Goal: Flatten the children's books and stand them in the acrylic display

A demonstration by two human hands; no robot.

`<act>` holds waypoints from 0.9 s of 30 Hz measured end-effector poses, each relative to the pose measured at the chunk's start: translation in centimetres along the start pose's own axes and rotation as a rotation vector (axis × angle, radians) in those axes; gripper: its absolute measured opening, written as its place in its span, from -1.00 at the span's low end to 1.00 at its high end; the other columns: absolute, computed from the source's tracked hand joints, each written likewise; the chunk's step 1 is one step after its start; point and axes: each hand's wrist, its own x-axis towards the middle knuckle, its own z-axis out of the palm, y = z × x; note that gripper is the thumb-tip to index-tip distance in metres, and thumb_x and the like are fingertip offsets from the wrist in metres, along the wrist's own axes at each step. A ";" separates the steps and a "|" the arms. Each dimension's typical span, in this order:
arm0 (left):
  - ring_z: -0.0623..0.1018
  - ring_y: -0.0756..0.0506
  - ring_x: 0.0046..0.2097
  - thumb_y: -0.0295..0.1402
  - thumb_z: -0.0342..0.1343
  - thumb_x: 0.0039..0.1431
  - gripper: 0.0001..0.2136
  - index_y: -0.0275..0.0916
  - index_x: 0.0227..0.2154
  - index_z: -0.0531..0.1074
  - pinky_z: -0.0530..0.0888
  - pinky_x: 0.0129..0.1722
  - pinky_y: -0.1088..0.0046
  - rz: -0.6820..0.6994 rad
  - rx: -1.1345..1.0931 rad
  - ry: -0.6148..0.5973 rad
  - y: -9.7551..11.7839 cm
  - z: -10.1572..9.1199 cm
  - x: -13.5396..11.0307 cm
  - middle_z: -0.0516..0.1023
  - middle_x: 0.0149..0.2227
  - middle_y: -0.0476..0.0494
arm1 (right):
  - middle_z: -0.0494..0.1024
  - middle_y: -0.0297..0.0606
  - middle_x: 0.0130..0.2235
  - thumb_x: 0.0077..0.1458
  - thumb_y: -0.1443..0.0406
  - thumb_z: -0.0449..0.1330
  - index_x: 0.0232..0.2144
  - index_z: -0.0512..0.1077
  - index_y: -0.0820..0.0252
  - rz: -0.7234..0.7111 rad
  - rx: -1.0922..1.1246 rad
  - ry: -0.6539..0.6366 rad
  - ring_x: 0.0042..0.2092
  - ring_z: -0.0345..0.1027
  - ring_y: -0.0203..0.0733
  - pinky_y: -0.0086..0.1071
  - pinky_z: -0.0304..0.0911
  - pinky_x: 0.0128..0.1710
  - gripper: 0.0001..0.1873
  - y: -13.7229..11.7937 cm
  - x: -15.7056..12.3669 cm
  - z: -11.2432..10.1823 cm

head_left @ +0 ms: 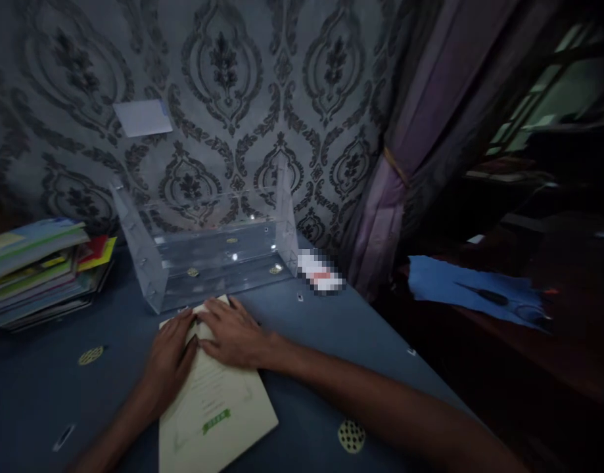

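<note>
A cream booklet with a green printed ribbon lies on the blue table cover, its far end under both my hands. My left hand rests on its left side with the fingers stretched toward the far edge. Beside it, my right hand lies across the top part, fingers spread and thumb near the left thumb. Just beyond the booklet stands a clear acrylic rack with two upright side panels.
A stack of books and booklets sits on the left. Right of the rack is a blurred-out white item. A tied purple curtain hangs past the table's right edge. Farther right, a blue cloth carries a dark tool. A white card is on the patterned wall.
</note>
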 end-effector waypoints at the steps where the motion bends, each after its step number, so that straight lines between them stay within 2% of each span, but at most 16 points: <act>1: 0.45 -0.27 0.19 -0.24 -0.14 0.34 -0.60 -0.22 0.16 0.30 0.42 0.16 0.04 -0.017 0.004 -0.013 0.3 -0.2 0.1 0.45 0.16 -0.31 | 0.27 0.11 0.28 0.25 0.13 0.12 0.17 0.26 0.32 0.032 0.008 -0.011 0.34 0.05 0.11 0.14 -0.07 0.31 -0.47 0.2 -0.1 -0.1; 5: 0.39 -0.26 0.23 -0.25 -0.17 0.36 -0.60 -0.31 0.14 0.32 0.33 0.23 0.03 -0.060 0.013 -0.101 1.2 -1.2 0.4 0.42 0.18 -0.37 | 0.24 0.14 0.30 0.25 0.14 0.10 0.20 0.25 0.35 0.118 0.051 -0.019 0.35 0.03 0.12 0.19 -0.11 0.30 -0.43 1.2 -0.4 -0.2; 10: 0.38 -0.25 0.24 -0.29 -0.18 0.37 -0.61 -0.36 0.12 0.32 0.31 0.23 0.03 -0.059 0.006 -0.135 1.8 -2.1 0.8 0.41 0.18 -0.42 | 0.26 0.13 0.29 0.24 0.19 0.09 0.21 0.26 0.37 0.155 0.052 0.000 0.32 0.10 0.09 0.10 -0.07 0.30 -0.44 1.7 -0.6 -0.5; 13: 0.38 -0.24 0.23 -0.30 -0.16 0.36 -0.63 -0.31 0.13 0.31 0.30 0.23 0.02 -0.049 0.005 -0.151 1.8 -2.4 0.9 0.41 0.18 -0.38 | 0.30 0.10 0.27 0.23 0.18 0.09 0.18 0.29 0.40 0.149 0.045 0.011 0.28 0.15 0.09 0.04 -0.02 0.28 -0.45 1.9 -0.7 -0.3; 19: 0.37 -0.22 0.24 -0.31 -0.16 0.36 -0.63 -0.28 0.13 0.33 0.28 0.25 0.03 -0.021 -0.006 -0.226 1.4 -2.9 1.3 0.42 0.19 -0.31 | 0.37 -0.01 0.23 0.24 0.24 0.03 0.18 0.29 0.26 0.113 0.100 0.074 0.23 0.21 0.06 0.03 0.06 0.23 -0.51 3.2 -1.4 0.6; 24: 0.35 -0.24 0.25 -0.41 -0.15 0.33 -0.63 -0.34 0.11 0.37 0.27 0.25 0.04 0.050 0.047 -0.274 1.7 -3.0 1.9 0.43 0.18 -0.32 | 0.41 0.00 0.19 0.26 0.28 -0.05 0.20 0.25 0.31 0.089 0.181 0.091 0.20 0.24 0.02 -0.02 0.12 0.22 -0.50 3.9 -2.5 0.7; 27: 0.36 -0.22 0.25 -0.46 -0.16 0.31 -0.62 -0.30 0.12 0.38 0.26 0.25 0.04 0.110 0.039 -0.327 2.4 -3.1 2.0 0.44 0.18 -0.28 | 0.42 -0.06 0.18 0.27 0.31 -0.07 0.20 0.25 0.25 0.083 0.208 0.106 0.19 0.26 -0.01 -0.03 0.14 0.21 -0.52 4.1 -2.7 0.7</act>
